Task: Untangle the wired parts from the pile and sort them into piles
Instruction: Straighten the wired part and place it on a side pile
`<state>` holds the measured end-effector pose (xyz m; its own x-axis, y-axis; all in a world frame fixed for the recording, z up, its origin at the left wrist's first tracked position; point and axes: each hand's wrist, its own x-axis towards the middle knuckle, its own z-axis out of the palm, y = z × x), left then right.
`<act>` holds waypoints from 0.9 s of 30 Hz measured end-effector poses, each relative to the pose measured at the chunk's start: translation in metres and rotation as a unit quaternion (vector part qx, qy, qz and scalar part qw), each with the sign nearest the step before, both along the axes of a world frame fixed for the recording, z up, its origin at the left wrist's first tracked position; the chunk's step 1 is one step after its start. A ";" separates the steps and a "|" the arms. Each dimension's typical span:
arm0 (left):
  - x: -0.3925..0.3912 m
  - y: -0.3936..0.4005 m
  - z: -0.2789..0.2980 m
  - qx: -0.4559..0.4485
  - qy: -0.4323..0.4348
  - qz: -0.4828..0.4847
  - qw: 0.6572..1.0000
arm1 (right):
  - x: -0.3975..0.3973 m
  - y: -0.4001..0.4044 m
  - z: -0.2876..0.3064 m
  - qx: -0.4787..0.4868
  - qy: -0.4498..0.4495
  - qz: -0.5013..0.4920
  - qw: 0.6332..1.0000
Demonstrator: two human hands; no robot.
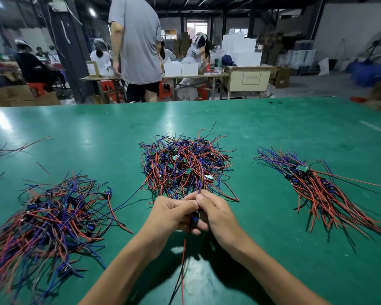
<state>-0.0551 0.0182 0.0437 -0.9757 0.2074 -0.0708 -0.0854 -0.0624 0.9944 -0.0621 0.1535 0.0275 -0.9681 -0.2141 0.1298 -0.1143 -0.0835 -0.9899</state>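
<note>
— What is held at lower centre?
— One wired part (195, 217) is pinched by both grips, left hand (172, 213) and right hand (216, 214), just below the tangled pile (185, 166) at mid-frame on the bench (273, 271).
— And the sorted piles?
— One bundle (46, 219) is laid lower left, another (321, 190) right.

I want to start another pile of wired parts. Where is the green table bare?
Bare table lies beyond the tangled middle pile, and between it and the right pile. The gap toward the left pile has stray wires. Both hands crowd the near centre.

text: none legible | cabinet (249, 81) sign: characters blurred | bottle (217, 60) label: unreadable
</note>
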 end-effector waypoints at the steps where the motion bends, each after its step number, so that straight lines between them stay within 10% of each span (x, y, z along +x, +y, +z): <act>1: 0.001 -0.001 0.001 -0.010 0.004 -0.008 1.000 | 0.000 -0.002 0.000 -0.007 -0.008 -0.008 1.000; 11: 0.009 0.000 0.006 -0.071 -0.026 -0.173 0.982 | -0.023 0.020 0.006 -0.006 -0.094 -0.191 0.977; 16: 0.007 -0.007 0.005 -0.075 -0.030 -0.179 0.981 | -0.024 0.033 0.006 -0.149 -0.169 -0.102 0.969; 27: -0.005 -0.023 0.003 -0.024 -0.039 -0.106 0.993 | -0.017 0.038 0.010 -0.015 -0.026 -0.044 0.999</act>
<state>-0.0602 -0.0049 0.0471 -0.9012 0.4027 -0.1601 -0.1694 0.0128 0.9855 -0.0789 0.1914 0.0372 -0.9887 -0.1241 0.0843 -0.0714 -0.1050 -0.9919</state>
